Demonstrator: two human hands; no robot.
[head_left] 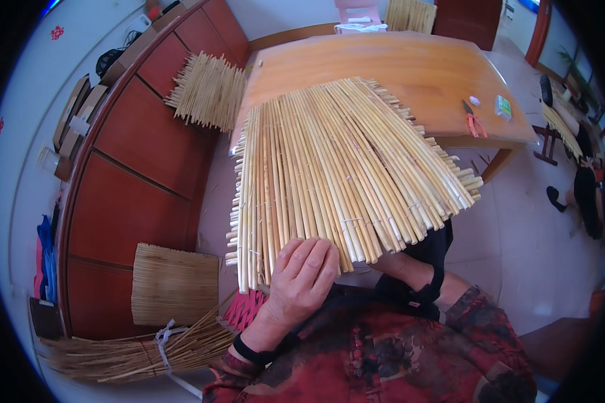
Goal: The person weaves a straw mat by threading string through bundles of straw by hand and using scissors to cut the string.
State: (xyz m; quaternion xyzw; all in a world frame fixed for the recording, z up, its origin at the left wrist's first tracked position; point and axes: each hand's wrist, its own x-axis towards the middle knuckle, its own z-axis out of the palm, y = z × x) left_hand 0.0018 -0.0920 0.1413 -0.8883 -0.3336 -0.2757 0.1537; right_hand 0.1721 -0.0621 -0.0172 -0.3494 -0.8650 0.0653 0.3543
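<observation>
A mat of straw-coloured reed stalks, tied side by side with thin thread, slopes up from near my lap onto the wooden table. Its side edges are uneven, with stalk ends sticking out. My left hand is closed at the mat's near edge, its fingers curled over the stalk ends left of the middle. Beneath the mat's near right part reaches my right hand; only the part by the wrist shows, and its fingers are hidden.
On the wooden table lie red-handled pliers and a small green-and-white box. More reed mats and a tied reed bundle are at the left by the red cabinets. Another person's leg shows far right.
</observation>
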